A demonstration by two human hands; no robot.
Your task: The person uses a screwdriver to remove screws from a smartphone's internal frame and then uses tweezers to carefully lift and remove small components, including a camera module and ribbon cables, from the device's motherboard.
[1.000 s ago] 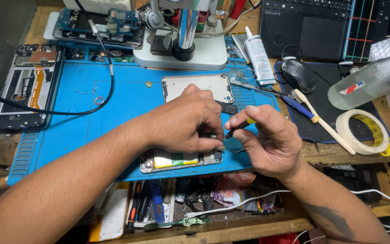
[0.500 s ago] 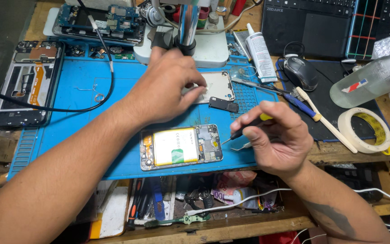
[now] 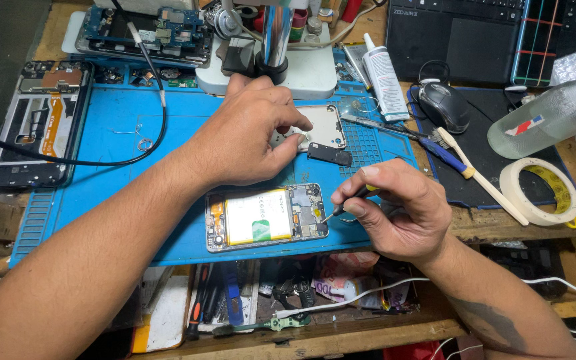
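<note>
An opened phone (image 3: pixel 268 217) lies on the blue mat (image 3: pixel 101 187), its white and yellow battery and its board exposed. My right hand (image 3: pixel 398 213) grips a thin dark screwdriver (image 3: pixel 341 205), whose tip rests at the phone's right end. My left hand (image 3: pixel 251 133) reaches over the mat to a silver back plate (image 3: pixel 325 123). Its thumb and forefinger pinch a small pale part at the plate's lower left corner. A small black cover piece (image 3: pixel 330 155) lies just below the plate.
A microscope base (image 3: pixel 301 70) stands behind the plate. A stripped phone frame (image 3: pixel 35 120) lies at the left, with a black cable (image 3: pixel 155 113) across the mat. To the right are a glue tube (image 3: pixel 383 73), mouse (image 3: pixel 445 107), toothbrush (image 3: pixel 478 177), tape roll (image 3: pixel 538 190) and bottle (image 3: pixel 548 120).
My left hand lifted off the opened phone and moved up to the silver plate, uncovering the battery. My right hand stayed at the phone's right end with the tool.
</note>
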